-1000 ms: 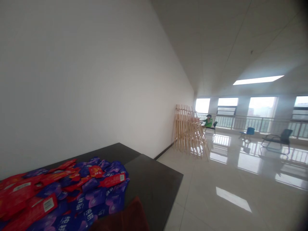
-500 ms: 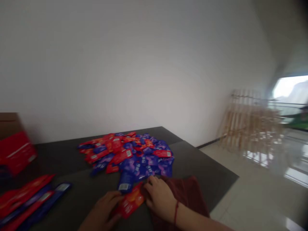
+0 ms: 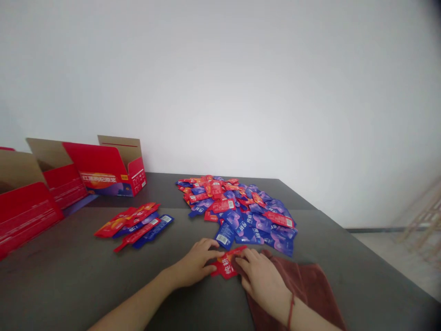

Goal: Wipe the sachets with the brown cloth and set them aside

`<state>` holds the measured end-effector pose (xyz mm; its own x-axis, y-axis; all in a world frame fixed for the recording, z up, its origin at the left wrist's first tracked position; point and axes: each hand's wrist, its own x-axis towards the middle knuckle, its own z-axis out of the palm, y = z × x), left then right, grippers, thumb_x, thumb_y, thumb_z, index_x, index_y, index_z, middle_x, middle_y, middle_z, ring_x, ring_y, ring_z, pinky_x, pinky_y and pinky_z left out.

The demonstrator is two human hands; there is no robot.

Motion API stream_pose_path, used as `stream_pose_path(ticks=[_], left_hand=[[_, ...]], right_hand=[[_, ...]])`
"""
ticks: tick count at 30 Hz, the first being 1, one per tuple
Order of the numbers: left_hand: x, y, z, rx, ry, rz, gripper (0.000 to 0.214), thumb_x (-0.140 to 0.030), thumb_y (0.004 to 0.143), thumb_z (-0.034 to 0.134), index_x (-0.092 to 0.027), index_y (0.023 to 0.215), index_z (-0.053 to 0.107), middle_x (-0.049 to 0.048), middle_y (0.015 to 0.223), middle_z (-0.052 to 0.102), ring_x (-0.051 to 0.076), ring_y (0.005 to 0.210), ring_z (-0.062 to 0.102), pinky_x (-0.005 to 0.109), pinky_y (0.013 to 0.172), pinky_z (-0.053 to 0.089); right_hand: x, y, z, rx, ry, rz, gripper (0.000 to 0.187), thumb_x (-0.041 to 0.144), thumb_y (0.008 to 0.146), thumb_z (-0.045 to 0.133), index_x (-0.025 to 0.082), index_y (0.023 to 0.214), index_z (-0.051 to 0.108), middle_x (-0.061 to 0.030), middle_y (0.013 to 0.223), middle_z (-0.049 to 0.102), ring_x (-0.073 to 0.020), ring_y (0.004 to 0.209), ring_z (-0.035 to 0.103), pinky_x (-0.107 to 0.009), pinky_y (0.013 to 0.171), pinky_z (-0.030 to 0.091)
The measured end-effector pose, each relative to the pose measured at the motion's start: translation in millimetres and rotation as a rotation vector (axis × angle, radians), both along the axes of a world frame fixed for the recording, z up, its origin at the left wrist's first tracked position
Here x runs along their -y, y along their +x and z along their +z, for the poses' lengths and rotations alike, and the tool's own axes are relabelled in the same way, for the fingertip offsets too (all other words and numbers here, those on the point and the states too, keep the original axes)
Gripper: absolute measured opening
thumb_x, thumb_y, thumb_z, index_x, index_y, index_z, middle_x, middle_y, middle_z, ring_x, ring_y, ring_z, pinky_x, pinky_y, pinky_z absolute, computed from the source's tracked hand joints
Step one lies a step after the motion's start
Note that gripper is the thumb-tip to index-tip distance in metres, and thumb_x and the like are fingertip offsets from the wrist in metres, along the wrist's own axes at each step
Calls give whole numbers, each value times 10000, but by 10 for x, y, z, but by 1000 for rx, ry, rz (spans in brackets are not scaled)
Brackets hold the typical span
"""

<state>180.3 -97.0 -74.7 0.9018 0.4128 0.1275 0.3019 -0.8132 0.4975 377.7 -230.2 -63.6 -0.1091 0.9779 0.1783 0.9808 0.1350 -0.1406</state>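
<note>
Left hand [image 3: 195,263]: fingers slightly parted, thumb and forefinger touching the left end of a red printed pouch [image 3: 227,267]; whether they grip it cannot be told. Pouch on the counter [image 3: 193,305], between both hands, near the pile of red and blue pouches [image 3: 236,216]. Right hand [image 3: 260,278]: fingers bent over the pouch's right end, brown cloth [image 3: 315,289] partly beneath the hand; hold on either cannot be told. Leftward: smaller pouch group [image 3: 140,232]; beyond, open red cartons [image 3: 98,158].
</note>
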Motion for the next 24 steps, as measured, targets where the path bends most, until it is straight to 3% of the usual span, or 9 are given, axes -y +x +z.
stream_pose_path(ticks=[3, 8, 12, 18, 21, 24], left_hand=[[-26, 9, -14, -28, 25, -4, 529, -89, 826, 552, -380, 1267, 557, 27, 1352, 459, 255, 1273, 389, 448, 1068, 311], [-10, 21, -50, -50, 81, 10, 514, -39, 837, 481, -351, 1233, 579, 29, 1385, 452, 253, 1307, 364, 454, 1084, 308], [15, 7, -56, -70, 100, 25, 538, -46, 832, 488, -352, 1269, 554, 34, 1406, 439, 257, 1323, 348, 470, 1090, 303], [46, 10, 0, -62, 85, 29, 504, -103, 855, 496, -346, 1294, 545, 46, 1403, 454, 271, 1315, 368, 494, 1076, 312], [84, 31, 40, -75, 58, 51, 438, -255, 869, 597, -332, 1297, 549, 66, 1404, 459, 303, 1317, 362, 516, 1074, 299], [107, 44, 28, -61, 63, 52, 446, -346, 845, 662, -325, 1279, 563, 72, 1402, 464, 316, 1314, 364, 518, 1075, 292]], right_hand=[[-70, -104, 30, 51, -15, -61, 233, 154, 841, 511, 192, 1027, 647, -72, 1041, 597, -241, 966, 526, -364, 816, 403], [-179, -469, 22, 70, -81, 81, 275, 198, 830, 550, 165, 1090, 634, -90, 1080, 600, -252, 1000, 517, -383, 871, 400], [-90, -287, 13, 12, -50, 111, 259, 190, 826, 553, 225, 1068, 640, -48, 1097, 599, -230, 1024, 515, -358, 890, 395], [-60, 203, 24, 140, -46, -232, 238, 118, 833, 478, 147, 969, 670, -117, 1024, 615, -261, 963, 552, -377, 836, 415], [-170, 110, 28, 144, -49, -209, 212, 119, 814, 488, 149, 913, 673, -116, 994, 618, -265, 938, 558, -377, 809, 419], [-286, -115, 41, 93, -36, -96, 179, 165, 821, 509, 175, 901, 668, -93, 983, 619, -252, 936, 551, -364, 795, 414]])
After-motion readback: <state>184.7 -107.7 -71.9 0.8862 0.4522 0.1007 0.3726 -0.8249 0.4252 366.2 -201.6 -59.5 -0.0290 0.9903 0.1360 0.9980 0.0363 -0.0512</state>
